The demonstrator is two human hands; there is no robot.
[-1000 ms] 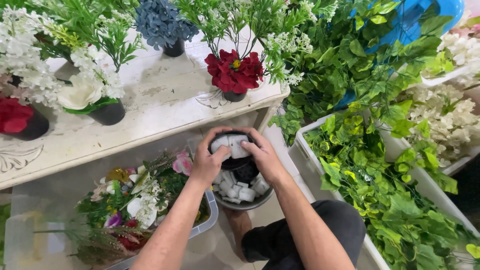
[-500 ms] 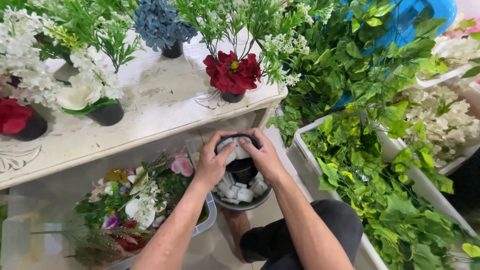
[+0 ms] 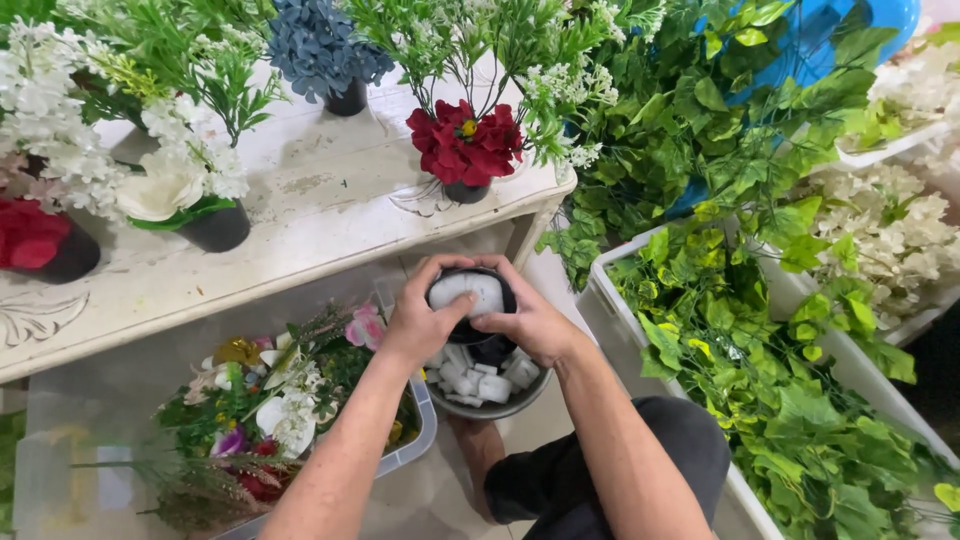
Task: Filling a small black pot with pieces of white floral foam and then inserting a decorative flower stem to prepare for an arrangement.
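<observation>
Crouching beside a white shelf (image 3: 300, 215), both hands — left hand (image 3: 425, 320), right hand (image 3: 530, 322) — are gripping a small black pot (image 3: 470, 300), pressing white foam (image 3: 468, 291) into it above a bowl of foam pieces (image 3: 488, 385); no flowers are yet standing in it.

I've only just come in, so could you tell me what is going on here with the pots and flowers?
A person is crouched beside a white table lined with potted artificial flowers. Both hands, the left hand and the right hand, hold a small black pot and press a white block into its mouth, above a bowl of white pieces. A clear bin of mixed flowers sits to the left, and a white crate of green leaves to the right.
</observation>
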